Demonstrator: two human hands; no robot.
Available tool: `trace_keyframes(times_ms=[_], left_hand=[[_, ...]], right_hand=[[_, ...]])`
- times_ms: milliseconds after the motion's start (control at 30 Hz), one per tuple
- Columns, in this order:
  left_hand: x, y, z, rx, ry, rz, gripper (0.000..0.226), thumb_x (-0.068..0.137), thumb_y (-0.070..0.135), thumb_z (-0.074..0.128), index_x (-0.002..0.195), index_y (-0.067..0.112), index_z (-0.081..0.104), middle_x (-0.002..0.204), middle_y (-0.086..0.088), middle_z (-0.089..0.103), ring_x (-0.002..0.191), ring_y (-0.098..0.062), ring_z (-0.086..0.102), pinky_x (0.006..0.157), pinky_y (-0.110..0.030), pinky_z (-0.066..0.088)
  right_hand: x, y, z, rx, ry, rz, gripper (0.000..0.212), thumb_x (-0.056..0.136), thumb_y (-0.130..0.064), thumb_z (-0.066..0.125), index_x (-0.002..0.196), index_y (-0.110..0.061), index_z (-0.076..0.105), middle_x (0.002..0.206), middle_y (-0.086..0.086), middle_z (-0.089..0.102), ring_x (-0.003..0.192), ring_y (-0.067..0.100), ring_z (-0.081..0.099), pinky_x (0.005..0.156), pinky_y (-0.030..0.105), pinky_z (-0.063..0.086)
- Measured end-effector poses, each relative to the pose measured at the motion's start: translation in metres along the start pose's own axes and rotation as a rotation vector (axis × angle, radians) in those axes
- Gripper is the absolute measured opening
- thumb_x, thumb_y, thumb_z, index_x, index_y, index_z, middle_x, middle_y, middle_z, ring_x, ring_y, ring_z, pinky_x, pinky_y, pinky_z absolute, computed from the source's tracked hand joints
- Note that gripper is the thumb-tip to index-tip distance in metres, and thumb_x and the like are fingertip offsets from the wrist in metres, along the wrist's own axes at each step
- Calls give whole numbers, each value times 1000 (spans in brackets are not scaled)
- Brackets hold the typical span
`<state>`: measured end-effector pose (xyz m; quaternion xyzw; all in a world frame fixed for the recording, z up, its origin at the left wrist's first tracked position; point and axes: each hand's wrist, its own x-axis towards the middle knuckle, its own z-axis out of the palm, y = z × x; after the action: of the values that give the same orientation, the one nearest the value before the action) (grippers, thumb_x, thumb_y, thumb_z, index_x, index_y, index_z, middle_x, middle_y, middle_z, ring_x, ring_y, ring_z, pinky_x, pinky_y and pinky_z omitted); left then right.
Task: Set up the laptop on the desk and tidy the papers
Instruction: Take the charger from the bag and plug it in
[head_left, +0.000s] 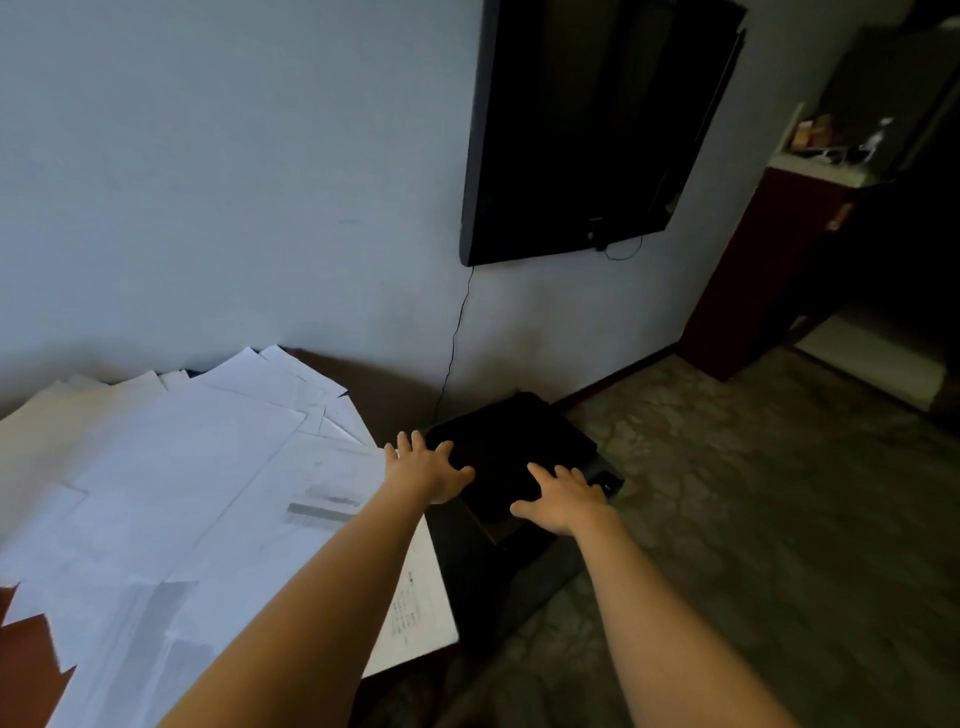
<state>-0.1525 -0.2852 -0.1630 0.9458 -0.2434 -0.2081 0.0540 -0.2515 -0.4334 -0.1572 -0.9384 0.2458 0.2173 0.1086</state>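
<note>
1. The laptop (519, 441) lies flat and closed, a dark slab on a low dark stand (509, 582) just right of the desk (379, 387). It is not on the desk yet.
2. It sits skewed, with one corner aimed at the wall. I judge its long axis runs from the desk side out to the right and toward me. In this gloom I cannot tell which edge is the hinge.
3. My left hand (423, 470) is spread, fingers straight. The palm is at the laptop's desk-side edge and the thumb lies over the lid. It grips nothing.
4. My right hand (563, 504) is also spread flat, resting on the near right part of the lid with nothing held.
5. The step in hand, as I read it, is fetching the laptop, and both hands are only placed on it so far.
6. Next I need to curl my fingers under two opposite edges, lift it level, and swing it left.
7. The papers (182, 467) sprawl in loose overlapping sheets across most of the desk, right up to the edge nearest the laptop. I need to clear a bare patch first or set the laptop on top of them.
8. A thin cable (457, 332) hangs down the wall from the TV (597, 130) just behind the laptop. I cannot tell whether it is plugged into it.
</note>
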Motion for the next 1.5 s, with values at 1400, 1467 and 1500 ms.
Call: trace_keyframes(times_ms=[1400, 1467, 1500], left_hand=[[393, -12, 66, -723, -207, -552, 73, 89, 30, 56, 150, 21, 15, 152, -14, 25, 137, -34, 29, 111, -43, 31], [407, -14, 84, -810, -175, -599, 72, 90, 26, 56, 149, 20, 17, 150, -16, 28, 135, -34, 33, 110, -39, 32], [413, -15, 94, -870, -158, -631, 71, 90, 24, 56, 149, 19, 18, 149, -17, 30, 133, -33, 36, 108, -38, 34]], right_hand=[[477, 0, -34, -521, -354, -471, 67, 95, -35, 46, 151, -24, 10, 157, 12, 13, 145, 33, 7, 116, 48, 14], [499, -5, -21, -534, -357, -492, 66, 96, -34, 45, 151, -23, 10, 156, 12, 13, 144, 33, 8, 116, 48, 15], [509, -8, -14, -539, -360, -502, 66, 96, -34, 45, 151, -23, 10, 156, 12, 13, 144, 33, 8, 116, 48, 15]])
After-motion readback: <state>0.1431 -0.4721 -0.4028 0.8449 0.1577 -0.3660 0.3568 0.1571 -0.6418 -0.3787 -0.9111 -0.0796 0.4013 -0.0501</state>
